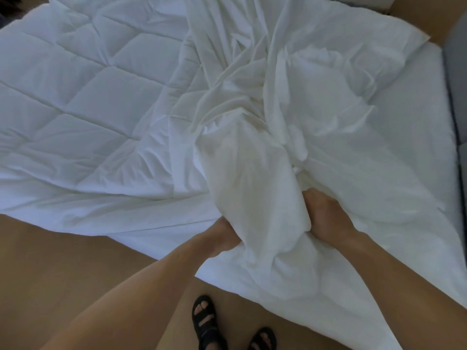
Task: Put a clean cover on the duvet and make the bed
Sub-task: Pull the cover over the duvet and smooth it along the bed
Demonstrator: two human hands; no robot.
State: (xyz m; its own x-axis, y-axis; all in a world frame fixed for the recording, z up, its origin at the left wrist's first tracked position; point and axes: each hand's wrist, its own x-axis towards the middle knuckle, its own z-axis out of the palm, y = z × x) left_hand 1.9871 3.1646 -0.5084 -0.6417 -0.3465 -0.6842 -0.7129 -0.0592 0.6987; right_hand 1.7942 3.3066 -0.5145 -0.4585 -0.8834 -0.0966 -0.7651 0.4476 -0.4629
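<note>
the duvet cover is thin white cloth, light and limp, so it should bunch, slide and twist rather than hold any shape; it lies crumpled over the right half of the bed, its near end gathered into a thick roll that hangs off the edge toward the floor; the left hand grips that roll from one side and the right hand grips it from the other, the fingers of both sunk into the folds and mostly hidden; the best hold is likely a hem or corner rather than mid-cloth, though no opening can be made out among the wrinkles; the duvet is quilted, puffy and soft, bulkier but probably not heavy, spread flat on the left half and partly under the cover; a bare strip of white mattress shows at the right beside a grey edge; the floor is pale wood; black sandals stand close to the bed
</note>
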